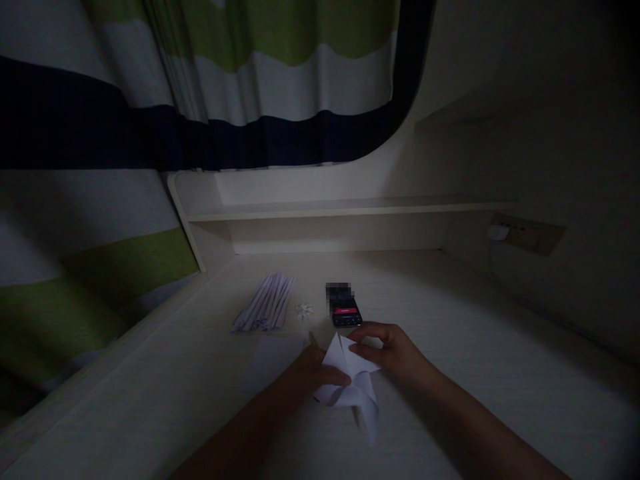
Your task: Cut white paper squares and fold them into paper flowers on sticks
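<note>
A folded white paper pinwheel shape (367,393) with pointed flaps is held just above the desk between both hands. My left hand (317,370) grips its left side, the thumb pressed on the paper near the centre. My right hand (387,347) pinches the upper right flap between thumb and fingers. One long point of the paper hangs down toward me. Beside my left hand, flat on the desk, lies a pale sheet of paper (273,357). Just beyond my right hand is a black phone (347,319) with a lit screen.
A bundle of rolled paper sticks (267,303) lies on the desk (450,313) at the left, next to a small pile of white bits (304,310). Behind runs a low shelf (325,210). A striped curtain (280,87) hangs at left; a plugged socket (530,233) is at right.
</note>
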`<state>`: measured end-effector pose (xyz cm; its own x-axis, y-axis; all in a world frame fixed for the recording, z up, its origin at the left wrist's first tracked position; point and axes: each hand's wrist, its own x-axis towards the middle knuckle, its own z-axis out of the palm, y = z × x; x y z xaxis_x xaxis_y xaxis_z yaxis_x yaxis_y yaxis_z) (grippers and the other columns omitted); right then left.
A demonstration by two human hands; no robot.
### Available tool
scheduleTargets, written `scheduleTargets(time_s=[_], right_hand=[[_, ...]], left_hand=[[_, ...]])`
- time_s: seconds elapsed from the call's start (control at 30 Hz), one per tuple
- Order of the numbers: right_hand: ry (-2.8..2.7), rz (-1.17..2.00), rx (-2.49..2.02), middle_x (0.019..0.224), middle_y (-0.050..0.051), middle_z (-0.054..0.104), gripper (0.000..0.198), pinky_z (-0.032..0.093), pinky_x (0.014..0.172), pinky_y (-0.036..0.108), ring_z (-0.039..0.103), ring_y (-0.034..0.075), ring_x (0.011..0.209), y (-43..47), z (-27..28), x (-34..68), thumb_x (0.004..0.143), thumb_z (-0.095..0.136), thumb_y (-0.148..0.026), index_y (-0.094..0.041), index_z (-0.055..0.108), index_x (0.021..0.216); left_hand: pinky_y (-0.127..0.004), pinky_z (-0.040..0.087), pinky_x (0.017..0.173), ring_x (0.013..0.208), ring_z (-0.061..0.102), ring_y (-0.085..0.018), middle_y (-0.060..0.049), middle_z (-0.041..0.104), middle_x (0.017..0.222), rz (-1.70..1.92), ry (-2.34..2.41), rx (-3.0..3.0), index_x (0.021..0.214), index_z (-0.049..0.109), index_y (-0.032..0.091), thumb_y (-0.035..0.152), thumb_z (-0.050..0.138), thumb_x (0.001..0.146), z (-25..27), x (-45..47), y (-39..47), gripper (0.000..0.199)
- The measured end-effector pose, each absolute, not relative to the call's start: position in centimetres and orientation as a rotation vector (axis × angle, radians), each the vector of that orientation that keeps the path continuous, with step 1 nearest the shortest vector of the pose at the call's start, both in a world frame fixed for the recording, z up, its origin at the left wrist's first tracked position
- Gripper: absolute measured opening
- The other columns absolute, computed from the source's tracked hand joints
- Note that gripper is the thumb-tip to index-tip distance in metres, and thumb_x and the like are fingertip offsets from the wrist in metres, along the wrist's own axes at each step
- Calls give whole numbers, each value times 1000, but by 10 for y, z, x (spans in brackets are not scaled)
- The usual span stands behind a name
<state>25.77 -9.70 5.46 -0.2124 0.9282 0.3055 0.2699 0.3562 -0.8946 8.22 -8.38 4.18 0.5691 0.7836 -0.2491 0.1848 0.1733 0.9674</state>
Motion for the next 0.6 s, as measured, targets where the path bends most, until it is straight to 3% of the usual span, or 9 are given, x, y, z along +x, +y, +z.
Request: scheduleTargets(time_s=[0.33,0.6], right_hand=[[-2123,380,-695,81,5,59,17,43,69,31,52,15,79,-103,64,265,79,51,-17,-21,65,85],[-2366,200,-762,93,5,58,24,41,78,33,48,16,89,-109,73,266,80,48,-13,-22,62,95]], left_hand=[[-20,34,53,55,51,-10,3,59,58,601,825,1187,69,64,15,14,62,53,44,82,-84,15],[-19,32,52,52,49,-9,3,56,54,677,854,1122,61,61,12,9,59,53,53,86,-88,9]])
